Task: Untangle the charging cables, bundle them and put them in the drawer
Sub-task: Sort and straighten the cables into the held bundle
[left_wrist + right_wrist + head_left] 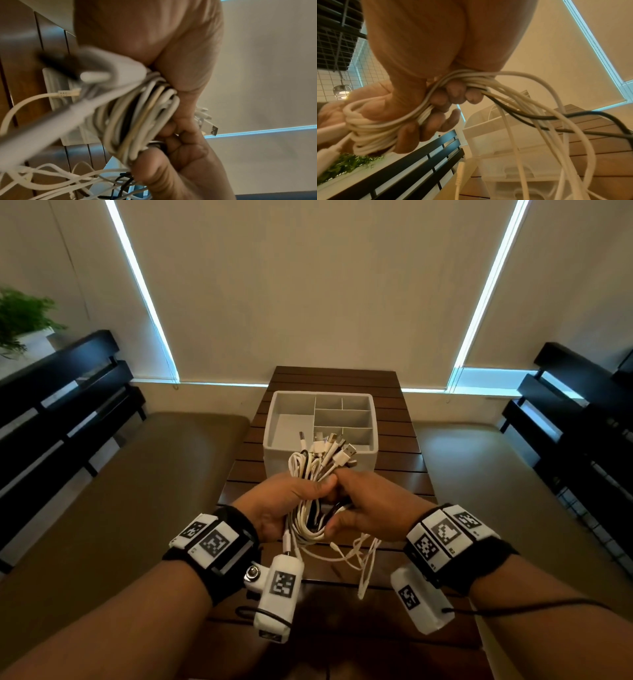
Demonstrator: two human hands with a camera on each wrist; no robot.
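A bundle of white charging cables [317, 470] with one or two black ones is held above the wooden table, just in front of the white drawer organiser [277, 440]. My left hand [291, 501] grips the coiled part [137, 121] from the left. My right hand [363, 508] grips the same cable bundle [373, 127] from the right, fingers curled round the strands. USB plugs [337, 446] fan out above the hands towards the organiser. Loose cable ends [359, 556] hang below onto the table.
The slatted wooden table [394, 460] is narrow, with padded benches [154, 474] on both sides and dark slatted backrests [58, 398]. The organiser has one large left compartment and several small ones on the right. A green plant [20, 316] stands far left.
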